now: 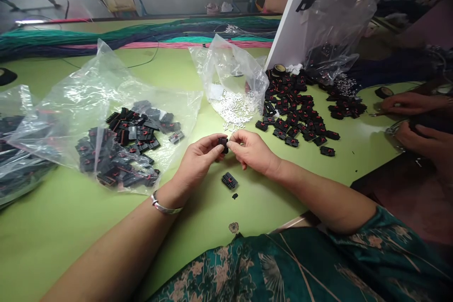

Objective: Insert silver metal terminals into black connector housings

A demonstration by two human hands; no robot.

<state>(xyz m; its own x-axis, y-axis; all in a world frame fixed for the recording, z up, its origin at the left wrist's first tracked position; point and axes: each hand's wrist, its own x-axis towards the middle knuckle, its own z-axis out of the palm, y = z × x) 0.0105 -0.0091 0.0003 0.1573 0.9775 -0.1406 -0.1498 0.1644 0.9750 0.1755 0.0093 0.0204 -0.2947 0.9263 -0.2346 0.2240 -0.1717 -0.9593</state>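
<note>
Between thumb and fingers, my left hand (203, 155) grips a small black plastic connector housing (223, 143) above the table. My right hand (253, 148) is closed in a pinch at the housing's right side; whatever its fingertips hold is too small to make out. Just below the hands, another black connector housing (229, 180) with a red part lies on the green table (198, 245). A tiny black piece (235, 196) sits near it. Beyond my hands, a clear bag (233, 71) has many small white pieces (235, 108) at its mouth.
Left of my hands, a clear bag (106, 85) holds black housings (134, 132). A heap of housings (293, 108) covers the right, beside a white panel (288, 14). Bundled wires (141, 35) run along the back. A co-worker's hands (417, 118) are at the far right.
</note>
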